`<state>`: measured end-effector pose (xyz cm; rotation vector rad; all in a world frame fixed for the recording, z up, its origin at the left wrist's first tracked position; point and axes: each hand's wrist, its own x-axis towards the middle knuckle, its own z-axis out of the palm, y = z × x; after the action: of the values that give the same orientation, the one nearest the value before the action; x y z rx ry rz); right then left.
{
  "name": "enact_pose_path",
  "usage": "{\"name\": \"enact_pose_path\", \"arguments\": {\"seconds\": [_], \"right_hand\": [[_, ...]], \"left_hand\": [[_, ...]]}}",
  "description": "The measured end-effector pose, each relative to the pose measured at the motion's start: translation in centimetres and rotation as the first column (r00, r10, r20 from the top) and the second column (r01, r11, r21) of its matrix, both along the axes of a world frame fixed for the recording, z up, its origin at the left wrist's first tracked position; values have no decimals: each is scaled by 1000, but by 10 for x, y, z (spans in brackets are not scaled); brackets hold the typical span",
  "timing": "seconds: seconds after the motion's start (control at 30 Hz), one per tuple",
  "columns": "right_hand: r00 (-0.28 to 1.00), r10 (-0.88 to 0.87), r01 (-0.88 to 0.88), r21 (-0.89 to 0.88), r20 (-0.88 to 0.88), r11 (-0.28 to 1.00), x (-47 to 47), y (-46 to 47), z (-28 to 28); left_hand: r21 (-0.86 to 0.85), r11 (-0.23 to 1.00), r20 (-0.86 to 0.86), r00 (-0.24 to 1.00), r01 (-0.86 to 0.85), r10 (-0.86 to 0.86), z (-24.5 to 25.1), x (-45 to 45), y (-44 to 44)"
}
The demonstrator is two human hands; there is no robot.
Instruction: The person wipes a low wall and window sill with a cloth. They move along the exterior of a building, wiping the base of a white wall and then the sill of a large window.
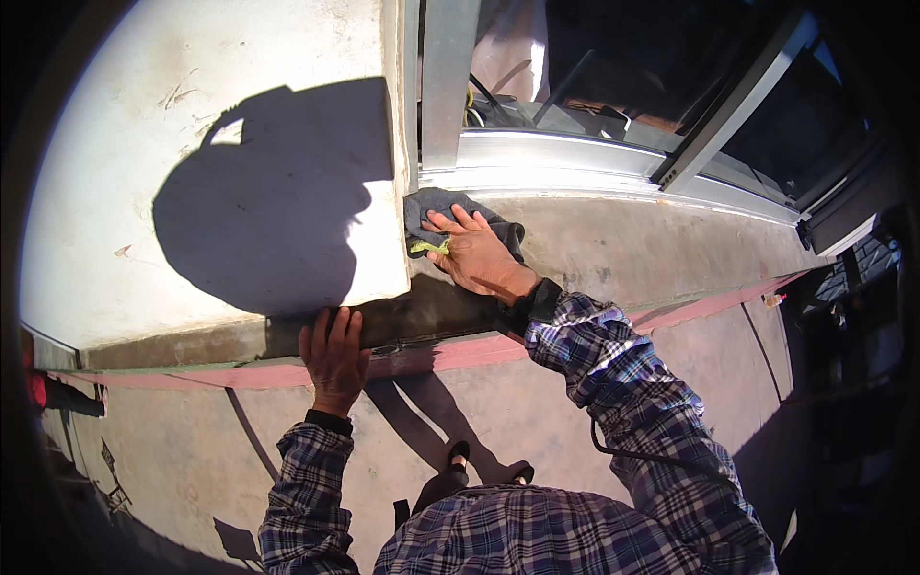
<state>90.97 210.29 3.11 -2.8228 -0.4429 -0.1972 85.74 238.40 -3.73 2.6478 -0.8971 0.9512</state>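
A dark grey cloth (422, 207) lies bunched on the concrete window sill (596, 230), in the corner beside the white wall (108, 237). My right hand (478, 255) presses down on it with fingers spread. A yellow-green piece (429, 248) shows by the thumb; whether it belongs to the cloth, I cannot tell. Lower left, my left hand (336, 359) rests on the ledge's front edge below the wall, holding nothing, its fingers a little apart. Around and below the cloth the sill looks darker, partly in shadow.
Behind the sill runs an aluminium window frame (553, 154) with dark glass panes (632, 65). A pink band (460, 353) lines the ledge's front. Paved ground (180, 438) lies below, with a small bottle (774, 300) on the right. Part of another person (68, 397) shows at far left.
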Motion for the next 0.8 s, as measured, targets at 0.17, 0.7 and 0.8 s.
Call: {"name": "enact_pose_path", "arguments": {"seconds": [0.17,0.7,0.8], "right_hand": [[974,215,-213,35,-67,976,-88,1,11],[993,36,-33,-30,115,999,10,-11,-5],[993,-81,81,-1,90,997,-12,-85,-12]], "left_hand": [[-15,1000,-48,999,-2,2,4,-3,-2],[30,999,28,1000,-14,14,1,1,1],[26,1000,-18,1000,-5,6,1,1,2]]}}
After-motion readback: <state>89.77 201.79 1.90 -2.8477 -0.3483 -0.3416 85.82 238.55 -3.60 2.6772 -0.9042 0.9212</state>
